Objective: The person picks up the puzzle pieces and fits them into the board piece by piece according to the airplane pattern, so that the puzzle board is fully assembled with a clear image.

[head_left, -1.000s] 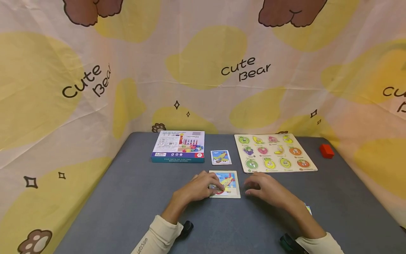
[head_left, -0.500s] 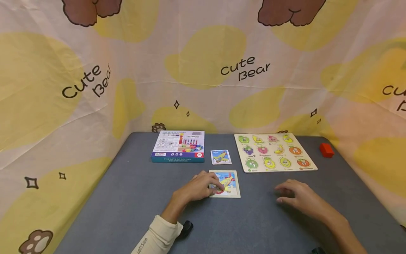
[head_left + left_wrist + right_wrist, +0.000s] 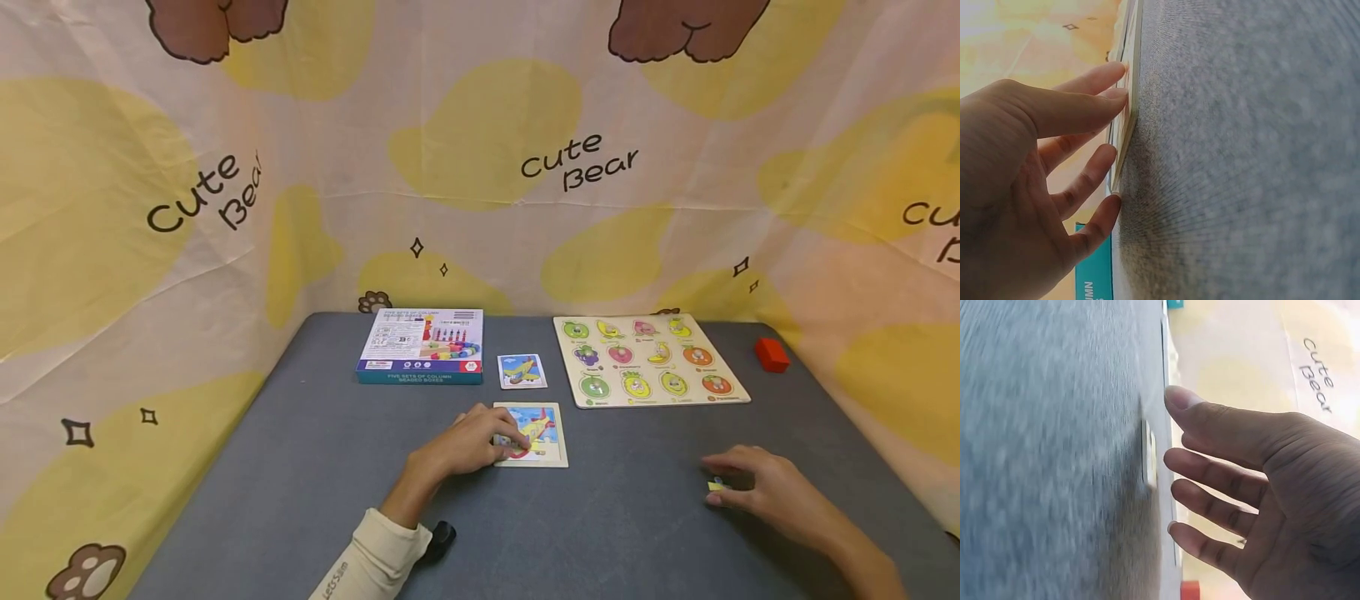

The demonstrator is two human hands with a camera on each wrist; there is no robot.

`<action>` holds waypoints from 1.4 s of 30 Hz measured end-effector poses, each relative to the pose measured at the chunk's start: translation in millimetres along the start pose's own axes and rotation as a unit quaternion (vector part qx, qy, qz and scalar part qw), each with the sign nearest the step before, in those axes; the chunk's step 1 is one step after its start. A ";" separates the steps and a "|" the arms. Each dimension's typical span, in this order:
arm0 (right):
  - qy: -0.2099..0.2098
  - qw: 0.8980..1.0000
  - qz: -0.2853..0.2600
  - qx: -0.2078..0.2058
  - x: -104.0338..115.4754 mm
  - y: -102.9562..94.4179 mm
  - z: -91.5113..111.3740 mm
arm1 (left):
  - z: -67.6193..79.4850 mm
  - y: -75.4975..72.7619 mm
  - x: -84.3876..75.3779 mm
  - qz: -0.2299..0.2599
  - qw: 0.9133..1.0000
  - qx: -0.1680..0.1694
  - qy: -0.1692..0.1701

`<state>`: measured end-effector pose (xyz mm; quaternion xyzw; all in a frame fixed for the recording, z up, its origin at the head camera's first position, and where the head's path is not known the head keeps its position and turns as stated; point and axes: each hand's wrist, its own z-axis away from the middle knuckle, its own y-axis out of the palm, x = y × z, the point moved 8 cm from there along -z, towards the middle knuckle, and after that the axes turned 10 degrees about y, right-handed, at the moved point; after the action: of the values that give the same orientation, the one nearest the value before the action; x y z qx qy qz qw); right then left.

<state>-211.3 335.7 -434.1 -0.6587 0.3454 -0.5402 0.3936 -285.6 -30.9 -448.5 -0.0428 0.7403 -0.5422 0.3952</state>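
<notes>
A small square airplane jigsaw puzzle (image 3: 546, 429) in a pale frame lies mid-table. My left hand (image 3: 468, 443) rests fingertips on its left part, covering some of the picture; in the left wrist view, the fingertips meet the face of the puzzle frame (image 3: 1136, 81). Farther right, my right hand (image 3: 780, 496) hovers low with thumb and fingers spread apart. Between them, a small yellow and blue puzzle piece (image 3: 716, 486) lies on the table. The right wrist view shows this puzzle piece (image 3: 1149, 456) flat on the surface, just apart from the fingertips.
Behind the puzzle lies a matching airplane picture card (image 3: 522, 372). A beaded-boxes toy box (image 3: 420, 346) stands at the back left. At the back right are a fruit board (image 3: 652, 362) and a red block (image 3: 772, 355). A patterned cloth (image 3: 480, 167) hangs behind the table.
My right hand has moved away from the puzzle, rightward and toward the near side, to the loose piece that its forearm partly hid before. My left hand has stayed on the puzzle.
</notes>
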 end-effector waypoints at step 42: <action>-0.039 0.998 0.008 -0.058 -16.9 -5.3 16.9 | 0.7 0.1 -1.1 0.008 1.000 -0.002 0.013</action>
<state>-197.6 355.4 -438.5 -0.6981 0.3661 -0.4901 0.3720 -284.4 -30.9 -448.0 -0.0306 0.7470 -0.5377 0.3898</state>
